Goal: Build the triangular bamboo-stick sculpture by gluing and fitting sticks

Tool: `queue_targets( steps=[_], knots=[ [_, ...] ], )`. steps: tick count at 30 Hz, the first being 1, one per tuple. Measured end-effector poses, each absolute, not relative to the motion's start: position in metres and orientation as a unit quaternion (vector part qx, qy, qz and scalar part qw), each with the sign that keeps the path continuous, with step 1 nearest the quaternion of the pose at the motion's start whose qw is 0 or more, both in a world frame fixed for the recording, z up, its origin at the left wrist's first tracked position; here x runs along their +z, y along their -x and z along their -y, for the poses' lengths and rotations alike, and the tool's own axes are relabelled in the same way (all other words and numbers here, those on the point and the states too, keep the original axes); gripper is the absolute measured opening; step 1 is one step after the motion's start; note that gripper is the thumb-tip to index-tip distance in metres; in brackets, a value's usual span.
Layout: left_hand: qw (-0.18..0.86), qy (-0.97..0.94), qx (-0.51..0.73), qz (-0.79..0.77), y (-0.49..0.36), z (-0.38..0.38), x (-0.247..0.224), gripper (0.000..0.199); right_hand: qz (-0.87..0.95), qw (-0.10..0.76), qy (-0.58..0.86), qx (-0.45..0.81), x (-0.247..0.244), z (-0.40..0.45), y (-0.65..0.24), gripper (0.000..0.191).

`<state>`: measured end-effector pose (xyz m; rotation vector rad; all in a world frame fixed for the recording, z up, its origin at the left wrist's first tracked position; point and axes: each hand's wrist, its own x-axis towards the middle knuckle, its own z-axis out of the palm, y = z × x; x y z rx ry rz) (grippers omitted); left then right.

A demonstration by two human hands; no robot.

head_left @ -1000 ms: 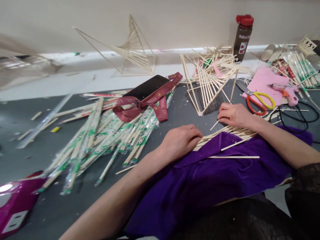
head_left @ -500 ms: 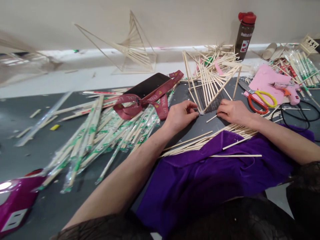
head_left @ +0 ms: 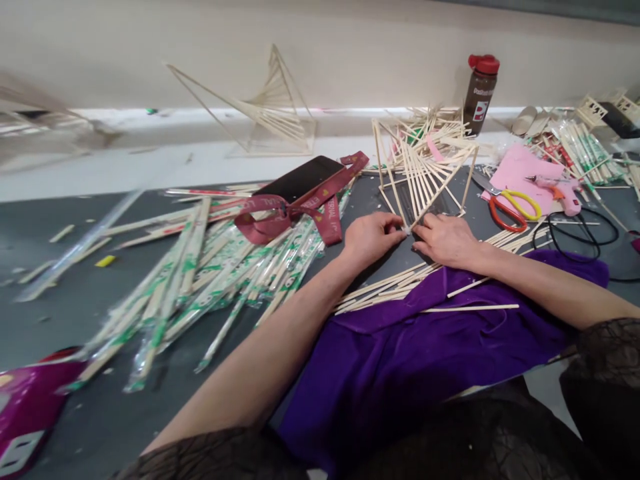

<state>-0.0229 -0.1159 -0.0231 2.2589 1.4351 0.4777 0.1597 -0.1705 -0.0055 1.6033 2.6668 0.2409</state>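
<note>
A see-through model of wooden chopsticks [head_left: 419, 177], with a fan of slanted sticks, stands in front of me. At its near glued corner, my left hand [head_left: 374, 237] is closed, thumb and fingertips pinching the joint from the left. My right hand [head_left: 446, 240] comes to the same corner from the right with bent fingers pressed together. Whatever its fingertips hold is hidden beneath them. Loose chopsticks [head_left: 385, 288] lie just under my wrists, partly on a purple cloth [head_left: 400, 363].
Left lie wrapped chopsticks [head_left: 170, 293] and a black phone [head_left: 300, 179] with a red strap [head_left: 265, 227]. Right are scissors [head_left: 513, 210], a pink glue gun [head_left: 563, 193] and black cable [head_left: 595, 243]. Behind stand a bottle [head_left: 481, 93] and another stick model [head_left: 280, 113].
My right hand has moved left to the model's near corner, and the short chopstick that poked from its fingers is out of sight. My left hand stays at that corner. The view has shifted slightly.
</note>
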Motion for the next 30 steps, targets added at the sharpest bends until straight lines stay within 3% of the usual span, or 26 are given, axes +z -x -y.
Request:
queue_targets(
  steps=[8, 21, 30],
  knots=[
    [0.173, -0.829, 0.18, -0.5, 0.024, 0.123, -0.025, 0.024, -0.875, -0.004, -0.481, 0.061, -0.011, 0.167, -0.168, 0.041],
    [0.149, -0.847, 0.268, -0.434, 0.017, 0.121, -0.034, 0.025, -0.789, -0.127, -0.597, -0.073, -0.016, 0.161, -0.169, 0.025],
    [0.135, -0.848, 0.293, -0.42, 0.009, 0.122, -0.027, 0.025, -0.746, -0.225, -0.602, -0.176, -0.011, 0.158, -0.171, 0.018]
  ],
)
